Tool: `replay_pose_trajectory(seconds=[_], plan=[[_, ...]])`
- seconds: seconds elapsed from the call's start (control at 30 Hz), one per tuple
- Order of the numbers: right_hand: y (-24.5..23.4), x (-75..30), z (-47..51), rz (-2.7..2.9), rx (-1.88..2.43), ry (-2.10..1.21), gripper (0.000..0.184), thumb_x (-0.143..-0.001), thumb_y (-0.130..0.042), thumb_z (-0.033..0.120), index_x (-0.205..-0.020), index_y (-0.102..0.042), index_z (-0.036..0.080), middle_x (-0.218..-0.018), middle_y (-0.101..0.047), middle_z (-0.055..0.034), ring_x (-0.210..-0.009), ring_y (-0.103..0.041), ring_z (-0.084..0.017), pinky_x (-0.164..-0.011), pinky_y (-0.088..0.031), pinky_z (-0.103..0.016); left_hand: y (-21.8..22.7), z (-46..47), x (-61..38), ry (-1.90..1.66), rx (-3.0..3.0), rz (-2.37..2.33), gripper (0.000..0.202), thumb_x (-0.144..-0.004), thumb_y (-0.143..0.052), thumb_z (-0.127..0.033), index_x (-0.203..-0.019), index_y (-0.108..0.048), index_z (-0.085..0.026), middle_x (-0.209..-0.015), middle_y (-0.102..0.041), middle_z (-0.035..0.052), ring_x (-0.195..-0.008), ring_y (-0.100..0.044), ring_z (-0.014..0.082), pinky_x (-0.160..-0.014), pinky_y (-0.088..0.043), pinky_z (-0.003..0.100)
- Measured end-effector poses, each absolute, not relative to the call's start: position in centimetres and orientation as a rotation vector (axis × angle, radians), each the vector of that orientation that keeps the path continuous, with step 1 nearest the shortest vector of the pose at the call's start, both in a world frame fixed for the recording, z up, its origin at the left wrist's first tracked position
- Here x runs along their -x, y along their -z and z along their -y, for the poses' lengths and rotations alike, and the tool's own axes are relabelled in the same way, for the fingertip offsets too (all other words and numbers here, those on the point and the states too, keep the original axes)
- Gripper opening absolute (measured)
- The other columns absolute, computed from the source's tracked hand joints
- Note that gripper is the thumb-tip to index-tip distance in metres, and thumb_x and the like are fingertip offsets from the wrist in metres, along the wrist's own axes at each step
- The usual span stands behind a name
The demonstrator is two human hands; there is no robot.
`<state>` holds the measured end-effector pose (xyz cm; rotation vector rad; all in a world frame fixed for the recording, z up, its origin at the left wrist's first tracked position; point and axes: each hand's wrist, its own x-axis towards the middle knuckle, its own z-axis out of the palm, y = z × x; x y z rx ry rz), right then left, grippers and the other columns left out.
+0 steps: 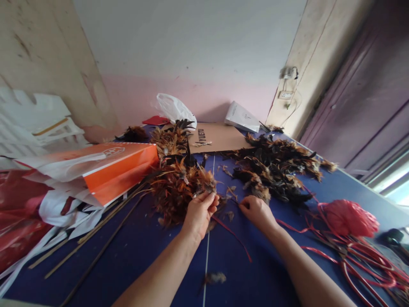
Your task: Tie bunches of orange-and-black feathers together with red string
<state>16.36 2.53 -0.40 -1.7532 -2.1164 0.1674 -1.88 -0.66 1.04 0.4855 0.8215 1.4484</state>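
My left hand (202, 209) is closed, thumb and fingers pinching the base of a bunch of feathers (207, 181) in brown and orange tones. Behind it spreads a larger pile of reddish-brown feathers (174, 187). My right hand (258, 213) is also closed, its fingertips pressed together a short way to the right; what they pinch is too small to make out. Just beyond it lie dark feather bunches (271, 170). A strip of pink plastic string (234, 238) trails from beneath my left hand across the blue table (230, 277).
An orange and white paper bag (118, 175) lies at left, beside thin sticks (92, 226). Pink string in a ball (349, 217) and red-handled scissors (347, 264) lie at right. A cardboard sheet (220, 138), white plastic bag (175, 108) and white box (242, 117) are by the wall.
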Motion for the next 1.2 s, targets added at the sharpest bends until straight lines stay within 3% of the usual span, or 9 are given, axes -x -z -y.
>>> replay_pose_trajectory(seconds=[0.17, 0.33, 0.43, 0.53, 0.67, 0.9, 1.2], plan=[[-0.6, -18.1, -2.9, 1.953, 1.654, -0.7, 0.017, -0.066, -0.053, 0.028, -0.067, -0.065, 0.016, -0.063, -0.062, -0.0017, -0.059, -0.052, -0.014, -0.055, -0.036, -0.023, -1.0, 0.7, 1.7, -1.426, -0.504, -0.839, 0.016, -0.058, -0.072, -0.02, -0.069, -0.065, -0.012, -0.066, -0.063, 0.0033, -0.055, -0.055, 0.0055, -0.048, -0.039, 0.013], [-1.7, -18.8, -2.3, 1.739, 1.412, -1.219, 0.022, -0.066, -0.059, 0.035, -0.067, -0.062, 0.013, -0.049, -0.048, 0.0032, -0.046, -0.039, -0.007, -0.046, -0.027, -0.021, -1.0, 0.9, 1.6, -1.406, -0.549, -0.895, 0.016, -0.059, -0.071, -0.021, -0.071, -0.066, -0.012, -0.072, -0.065, 0.0051, -0.058, -0.056, 0.0067, -0.048, -0.039, 0.014], [-2.2, -18.8, -1.9, 1.574, 1.221, -1.501, 0.023, -0.064, -0.063, 0.035, -0.065, -0.058, 0.013, -0.05, -0.045, 0.0044, -0.044, -0.037, -0.005, -0.044, -0.025, -0.02, -1.1, 1.0, 1.6, -1.373, -0.621, -0.939, 0.018, -0.062, -0.07, -0.023, -0.076, -0.067, -0.012, -0.082, -0.066, 0.0077, -0.062, -0.058, 0.008, -0.05, -0.04, 0.015], [-2.7, -18.6, -1.5, 1.468, 1.096, -1.66, 0.022, -0.063, -0.066, 0.032, -0.063, -0.055, 0.013, -0.052, -0.045, 0.0044, -0.044, -0.037, -0.005, -0.044, -0.024, -0.02, -1.1, 1.2, 1.5, -1.299, -0.706, -0.943, 0.021, -0.063, -0.069, -0.024, -0.08, -0.068, -0.012, -0.077, -0.067, 0.0077, -0.06, -0.058, 0.0083, -0.051, -0.041, 0.016], [-2.8, -18.2, -1.2, 1.418, 1.019, -1.753, 0.021, -0.063, -0.067, 0.03, -0.062, -0.056, 0.012, -0.051, -0.045, 0.0044, -0.043, -0.036, -0.004, -0.043, -0.022, -0.02, -1.1, 1.5, 1.4, -1.178, -0.775, -0.894, 0.023, -0.065, -0.067, -0.024, -0.084, -0.068, -0.011, -0.064, -0.065, 0.0059, -0.055, -0.057, 0.0077, -0.052, -0.042, 0.015], [-2.7, -17.7, -1.0, 1.356, 0.949, -1.846, 0.02, -0.064, -0.068, 0.027, -0.062, -0.056, 0.012, -0.05, -0.046, 0.0043, -0.043, -0.036, -0.004, -0.043, -0.021, -0.019, -0.9, 1.7, 1.0, -1.125, -0.8, -0.86, 0.018, -0.068, -0.066, -0.022, -0.079, -0.067, -0.009, -0.077, -0.067, 0.0102, -0.061, -0.06, 0.0093, -0.051, -0.044, 0.014], [-1.8, -16.3, -1.1, 1.3, 1.006, -1.656, 0.028, -0.068, -0.063, 0.042, -0.071, -0.058, 0.014, -0.058, -0.053, 0.0015, -0.046, -0.042, -0.005, -0.044, -0.029, -0.019, -0.7, 1.2, 0.9, -1.201, -0.545, -0.777, 0.005, -0.07, -0.061, -0.007, -0.072, -0.065, -0.007, -0.065, -0.065, 0.0069, -0.054, -0.059, 0.0072, -0.053, -0.049, 0.013]])
